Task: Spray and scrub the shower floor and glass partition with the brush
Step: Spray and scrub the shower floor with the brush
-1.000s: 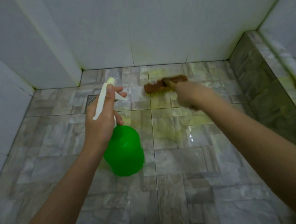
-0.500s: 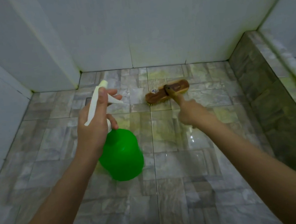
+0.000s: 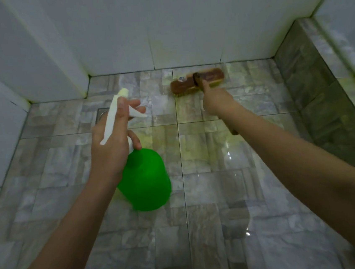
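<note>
Scrubbing is happening at the far end of the stall. The right hand (image 3: 217,101) is gripping the wooden handle of the scrub brush (image 3: 197,80), fingers curled round it and one finger lying along it toward the head. The brush head is sitting bristles-down on the shower floor (image 3: 205,241) just beyond those fingertips, close to the back wall (image 3: 182,24).

The left hand (image 3: 112,150) is holding the green spray bottle (image 3: 146,179) by its white trigger head, fingers wrapped around the neck and reaching over the lever. The bottle's body is hanging below the palm, off the tiles. A floor drain (image 3: 102,113) is showing just past this hand, partly hidden by it.

Tiles between the two hands and beneath the right forearm are glistening wet with a yellowish tint, so the middle seems sprayed. The duller tiles nearer the person and off to the left look untreated. Beyond the stone curb (image 3: 311,81), outside the right arm, everything is blurring, so I cannot tell whether the glass partition is in view. That part is probably waiting its turn.
</note>
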